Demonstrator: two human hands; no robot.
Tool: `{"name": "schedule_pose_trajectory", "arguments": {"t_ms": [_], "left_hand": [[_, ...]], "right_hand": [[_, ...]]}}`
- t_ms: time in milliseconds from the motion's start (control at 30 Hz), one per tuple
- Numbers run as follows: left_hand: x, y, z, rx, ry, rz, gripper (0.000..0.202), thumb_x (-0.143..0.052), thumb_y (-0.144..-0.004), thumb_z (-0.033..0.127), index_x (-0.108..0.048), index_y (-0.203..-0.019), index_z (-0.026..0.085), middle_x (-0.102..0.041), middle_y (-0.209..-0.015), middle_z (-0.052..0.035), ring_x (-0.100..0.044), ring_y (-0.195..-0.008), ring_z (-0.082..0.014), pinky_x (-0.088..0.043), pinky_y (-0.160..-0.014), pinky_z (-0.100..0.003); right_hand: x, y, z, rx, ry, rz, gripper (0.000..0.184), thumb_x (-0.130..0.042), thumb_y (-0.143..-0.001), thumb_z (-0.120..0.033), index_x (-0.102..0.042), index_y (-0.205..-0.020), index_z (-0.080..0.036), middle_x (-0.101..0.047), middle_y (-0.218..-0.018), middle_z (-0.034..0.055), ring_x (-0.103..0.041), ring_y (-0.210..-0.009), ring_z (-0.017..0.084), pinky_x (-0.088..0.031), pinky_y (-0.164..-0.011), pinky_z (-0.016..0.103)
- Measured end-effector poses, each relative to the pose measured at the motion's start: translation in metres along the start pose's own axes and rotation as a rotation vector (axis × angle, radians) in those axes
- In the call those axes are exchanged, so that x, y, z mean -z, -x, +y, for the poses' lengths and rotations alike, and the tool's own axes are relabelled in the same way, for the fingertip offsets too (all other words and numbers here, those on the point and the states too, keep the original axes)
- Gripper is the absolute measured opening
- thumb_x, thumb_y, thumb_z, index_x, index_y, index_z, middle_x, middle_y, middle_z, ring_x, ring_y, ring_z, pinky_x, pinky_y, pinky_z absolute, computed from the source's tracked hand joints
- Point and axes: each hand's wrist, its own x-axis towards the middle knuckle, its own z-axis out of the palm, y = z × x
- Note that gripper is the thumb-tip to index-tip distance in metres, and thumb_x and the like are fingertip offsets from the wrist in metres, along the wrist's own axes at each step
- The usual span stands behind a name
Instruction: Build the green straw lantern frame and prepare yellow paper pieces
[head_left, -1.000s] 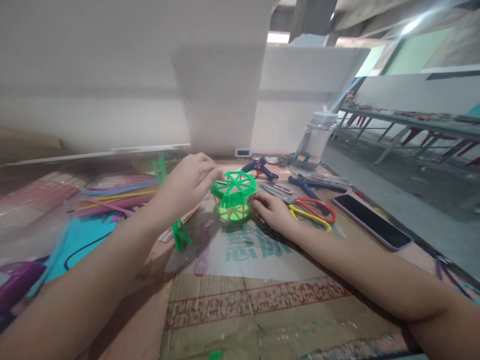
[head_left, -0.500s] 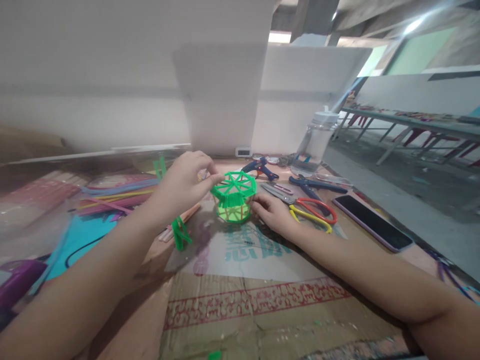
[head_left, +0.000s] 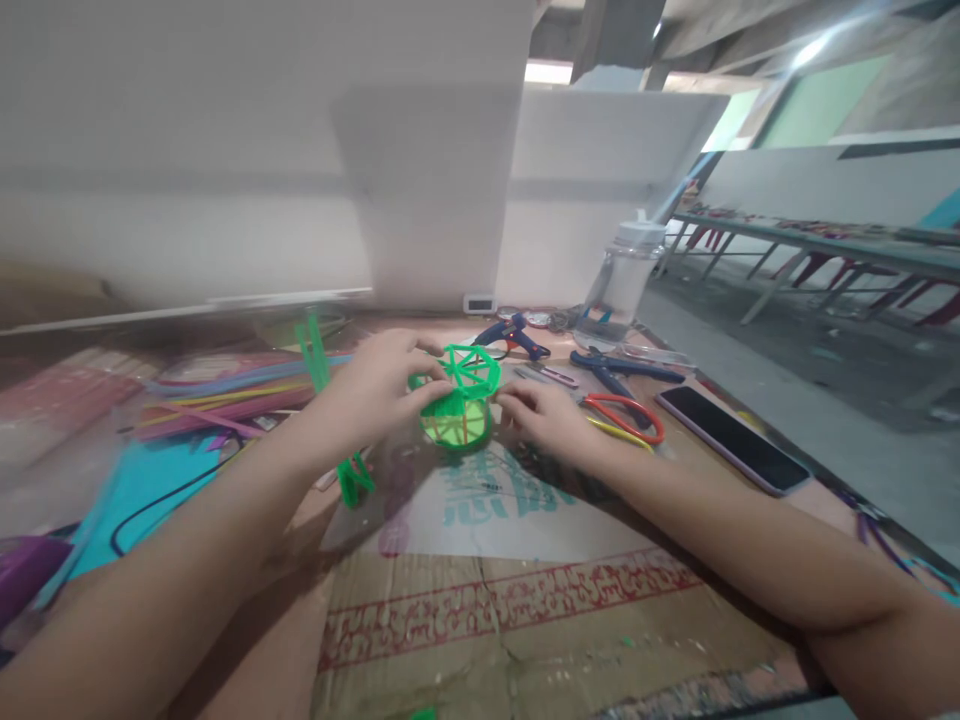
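A small green model (head_left: 474,370) stands on the white printed sheet. It has a spoked top frame, thin brown uprights and a yellow-green round base. My left hand (head_left: 390,385) grips the left side of its top, thumb in front and fingers behind. Just right of the model, my right hand (head_left: 544,412) is closed, its fingertips pinched together close to the rim. Whatever may be between those fingertips is too small to make out. Green strips (head_left: 313,350) and a green angled piece (head_left: 355,478) show beyond and below my left forearm.
Scissors (head_left: 626,415), pliers (head_left: 626,368), a glue gun (head_left: 514,335) and a water bottle (head_left: 621,285) lie or stand behind my right hand. A phone (head_left: 731,438) is at the right. Colored strips (head_left: 225,400) and a purple tool (head_left: 30,575) occupy the left.
My left hand has come down and closed on the model's top, which now looks tilted and turned. My right hand stays pinched beside it. The view has shifted slightly.
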Motion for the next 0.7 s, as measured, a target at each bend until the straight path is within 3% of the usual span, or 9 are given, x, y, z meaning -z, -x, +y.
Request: {"name": "schedule_pose_trajectory", "arguments": {"t_ms": [67,133,233,367,467,567,700], "left_hand": [[0.003,-0.001,-0.001,0.019,0.024,0.009,0.037,-0.05,-0.096,0.046,-0.076,-0.091,0.021,-0.071,-0.118,-0.0094,-0.062,-0.114,-0.0283,-0.046,-0.102,-0.046],[0.009,-0.001,-0.003,0.068,0.033,0.041,0.041,-0.045,-0.097,0.048,-0.074,-0.089,0.021,-0.072,-0.112,-0.009,-0.064,-0.109,-0.027,-0.048,-0.097,-0.043],[0.018,0.001,-0.008,0.184,-0.016,0.109,0.044,-0.044,-0.097,0.052,-0.071,-0.084,0.02,-0.071,-0.099,-0.0078,-0.065,-0.095,-0.0256,-0.049,-0.087,-0.039],[0.023,0.003,-0.018,0.311,-0.038,0.17,0.04,-0.047,-0.094,0.053,-0.068,-0.086,0.02,-0.071,-0.094,-0.0066,-0.065,-0.089,-0.0251,-0.049,-0.079,-0.036],[0.019,0.005,-0.023,0.332,-0.001,0.18,0.034,-0.055,-0.091,0.053,-0.069,-0.09,0.022,-0.073,-0.098,-0.0061,-0.066,-0.092,-0.025,-0.049,-0.082,-0.036],[0.015,0.005,-0.022,0.323,0.035,0.17,0.033,-0.058,-0.09,0.053,-0.069,-0.092,0.022,-0.074,-0.102,-0.0065,-0.067,-0.096,-0.0255,-0.048,-0.086,-0.036],[0.014,0.003,-0.014,0.321,0.054,0.165,0.039,-0.053,-0.092,0.056,-0.066,-0.084,0.021,-0.072,-0.095,-0.0064,-0.065,-0.093,-0.0253,-0.048,-0.083,-0.036]], "right_hand": [[0.027,-0.007,-0.001,-0.003,0.119,-0.011,0.029,-0.053,-0.097,-0.031,-0.07,-0.079,-0.018,-0.07,-0.07,0.0022,-0.06,-0.062,0.015,-0.043,-0.063,0.028],[0.054,-0.012,0.001,-0.005,0.197,0.063,0.022,-0.057,-0.095,-0.031,-0.072,-0.085,-0.018,-0.072,-0.077,0.0035,-0.062,-0.069,0.017,-0.043,-0.065,0.028],[0.074,-0.014,0.013,-0.02,0.282,-0.062,0.015,-0.062,-0.091,-0.023,-0.076,-0.095,-0.019,-0.075,-0.09,0.005,-0.065,-0.078,0.019,-0.044,-0.07,0.029],[0.061,-0.015,0.032,-0.009,0.353,-0.131,0.03,-0.064,-0.091,-0.019,-0.074,-0.119,-0.019,-0.074,-0.107,0.0095,-0.066,-0.084,0.021,-0.047,-0.074,0.031],[0.043,-0.023,0.04,0.08,0.358,-0.162,0.034,-0.064,-0.092,-0.021,-0.071,-0.125,-0.019,-0.071,-0.12,0.0124,-0.067,-0.096,0.024,-0.049,-0.085,0.034],[0.028,-0.035,0.041,0.162,0.32,-0.189,0.031,-0.069,-0.088,-0.021,-0.074,-0.119,-0.021,-0.069,-0.123,0.0118,-0.065,-0.107,0.026,-0.048,-0.093,0.036],[0.01,-0.048,0.04,0.151,0.247,-0.179,0.013,-0.077,-0.08,-0.016,-0.079,-0.091,-0.023,-0.075,-0.102,0.0069,-0.066,-0.098,0.024,-0.049,-0.087,0.032]]}}
